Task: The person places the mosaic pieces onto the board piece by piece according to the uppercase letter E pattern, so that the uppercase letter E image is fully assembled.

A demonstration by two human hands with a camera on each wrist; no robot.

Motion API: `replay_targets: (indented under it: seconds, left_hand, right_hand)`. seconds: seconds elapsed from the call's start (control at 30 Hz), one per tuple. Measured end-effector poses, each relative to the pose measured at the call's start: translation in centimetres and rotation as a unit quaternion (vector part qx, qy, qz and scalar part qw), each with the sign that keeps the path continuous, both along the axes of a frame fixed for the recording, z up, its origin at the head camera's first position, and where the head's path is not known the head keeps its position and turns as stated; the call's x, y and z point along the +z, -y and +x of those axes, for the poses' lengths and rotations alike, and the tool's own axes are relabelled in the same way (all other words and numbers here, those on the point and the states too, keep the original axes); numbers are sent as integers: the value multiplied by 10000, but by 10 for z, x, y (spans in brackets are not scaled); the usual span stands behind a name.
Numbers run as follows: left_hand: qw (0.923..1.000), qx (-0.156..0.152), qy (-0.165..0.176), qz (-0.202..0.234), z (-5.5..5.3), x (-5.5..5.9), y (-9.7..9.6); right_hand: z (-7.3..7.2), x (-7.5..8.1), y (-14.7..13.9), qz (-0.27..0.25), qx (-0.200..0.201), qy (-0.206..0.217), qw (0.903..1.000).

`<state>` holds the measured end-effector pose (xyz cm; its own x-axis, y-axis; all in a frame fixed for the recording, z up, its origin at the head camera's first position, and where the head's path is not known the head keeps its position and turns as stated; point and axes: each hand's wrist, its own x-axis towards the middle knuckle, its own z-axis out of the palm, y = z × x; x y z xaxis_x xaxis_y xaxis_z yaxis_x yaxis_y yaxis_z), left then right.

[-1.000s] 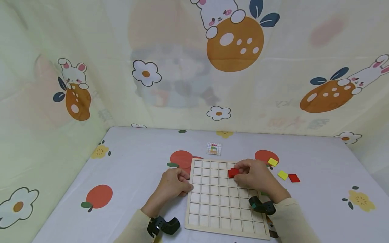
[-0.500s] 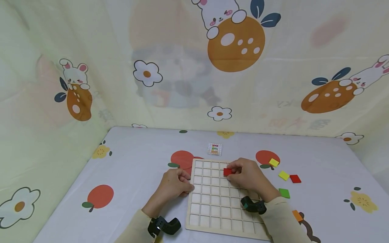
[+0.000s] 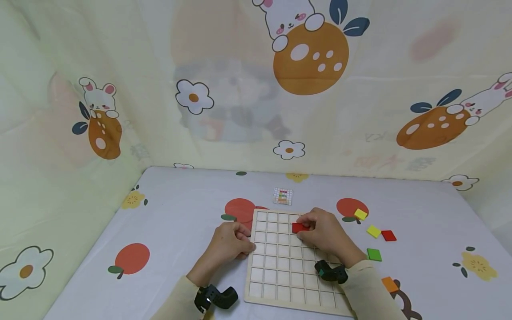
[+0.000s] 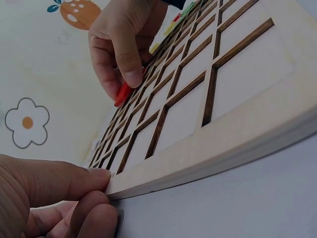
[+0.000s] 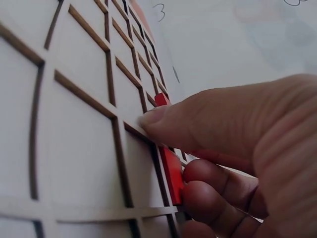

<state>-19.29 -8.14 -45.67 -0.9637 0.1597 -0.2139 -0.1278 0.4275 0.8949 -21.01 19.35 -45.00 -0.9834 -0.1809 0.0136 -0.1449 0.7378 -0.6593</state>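
My right hand [image 3: 326, 235] pinches red square tiles [image 3: 298, 228] low over the upper part of the wooden grid board [image 3: 301, 308]. In the right wrist view, red shows on both sides of the thumb, a small end [image 5: 162, 99] above and a longer edge [image 5: 172, 176] below; how many tiles the fingers hold, I cannot tell. Seen from the left wrist, a red tile [image 4: 124, 93] tilts at the fingertips against the board. My left hand [image 3: 226, 242] grips the board's left edge between thumb and curled fingers, and the board's frame [image 4: 233, 153] runs off from those fingertips.
Right of the board lie two yellow tiles [image 3: 361, 214], a red tile [image 3: 389, 235], a green tile [image 3: 374, 254] and an orange tile [image 3: 390, 284]. A small card with a coloured grid pattern [image 3: 282, 196] lies behind the board. A printed curtain [image 3: 240, 146] closes off the back.
My right hand has moved left across the board with the red tiles, uncovering the green and orange tiles. The left hand keeps its grip on the edge.
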Motion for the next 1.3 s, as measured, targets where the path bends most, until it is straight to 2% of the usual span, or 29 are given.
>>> replay_targets:
  seconds: [0.47,0.8,1.3]
  left_hand:
    - [10000,-4,-41,-31,0,-1,-1]
    - [10000,21,42,10,1,1,0]
    - [10000,-24,-24,-12,1,0,0]
  right_hand:
    - [0,-4,3,89,-108,80,9999]
    - [0,-1,5,108,-77,120,9998]
    - [3,0,5,43,-131,210,9997]
